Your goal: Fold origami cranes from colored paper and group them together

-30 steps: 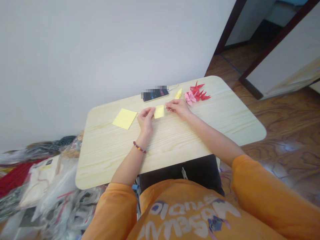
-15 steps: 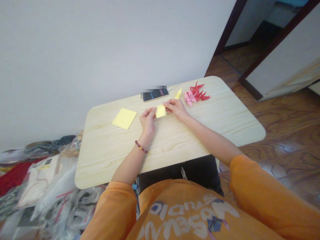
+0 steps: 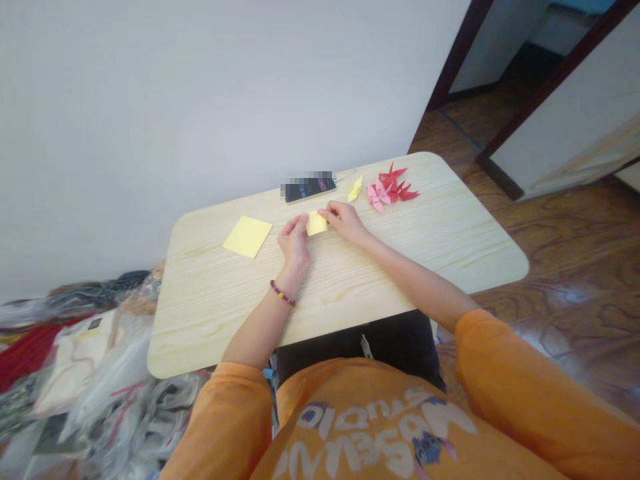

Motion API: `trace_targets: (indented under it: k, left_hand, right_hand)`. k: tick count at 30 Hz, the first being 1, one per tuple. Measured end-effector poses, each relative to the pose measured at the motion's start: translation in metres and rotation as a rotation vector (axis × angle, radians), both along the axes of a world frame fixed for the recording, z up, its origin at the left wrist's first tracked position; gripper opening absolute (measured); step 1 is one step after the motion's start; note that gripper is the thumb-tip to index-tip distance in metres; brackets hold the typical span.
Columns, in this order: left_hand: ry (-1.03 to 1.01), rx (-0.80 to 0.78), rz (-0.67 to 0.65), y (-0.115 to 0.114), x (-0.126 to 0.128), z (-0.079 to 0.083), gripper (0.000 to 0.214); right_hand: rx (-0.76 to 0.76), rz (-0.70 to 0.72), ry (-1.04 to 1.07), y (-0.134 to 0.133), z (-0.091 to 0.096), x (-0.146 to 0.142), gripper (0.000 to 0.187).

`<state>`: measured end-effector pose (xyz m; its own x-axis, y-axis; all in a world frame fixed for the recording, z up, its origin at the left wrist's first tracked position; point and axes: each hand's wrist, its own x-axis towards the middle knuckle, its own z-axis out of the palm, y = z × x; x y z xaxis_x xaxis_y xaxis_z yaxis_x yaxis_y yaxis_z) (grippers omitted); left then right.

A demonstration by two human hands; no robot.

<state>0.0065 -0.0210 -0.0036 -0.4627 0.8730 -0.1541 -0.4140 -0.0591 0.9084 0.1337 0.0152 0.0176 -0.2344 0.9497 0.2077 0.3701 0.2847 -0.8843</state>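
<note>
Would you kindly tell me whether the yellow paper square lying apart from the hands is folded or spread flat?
Spread flat: the yellow paper square lies on the wooden tabletop, no crease showing.

On my feed only one word reads clearly: "Studio" — white letters, upside down to me, on the orange long-sleeved T-shirt [image 3: 360, 427]. The larger line below stays unclear, and the black smartphone [image 3: 310, 188] is pixelated.
</note>
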Motion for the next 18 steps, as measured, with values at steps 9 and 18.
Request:
trace_targets:
  k: [9, 18]
  left_hand:
    - [-0.015, 0.016, 0.060, 0.005, 0.000, -0.005, 0.026]
    - [-0.089, 0.018, 0.044, 0.005, 0.000, -0.004, 0.021]
  right_hand:
    - [-0.062, 0.092, 0.092, -0.005, -0.013, -0.010, 0.038]
    - [-0.090, 0.062, 0.114, -0.004, -0.011, -0.003, 0.057]
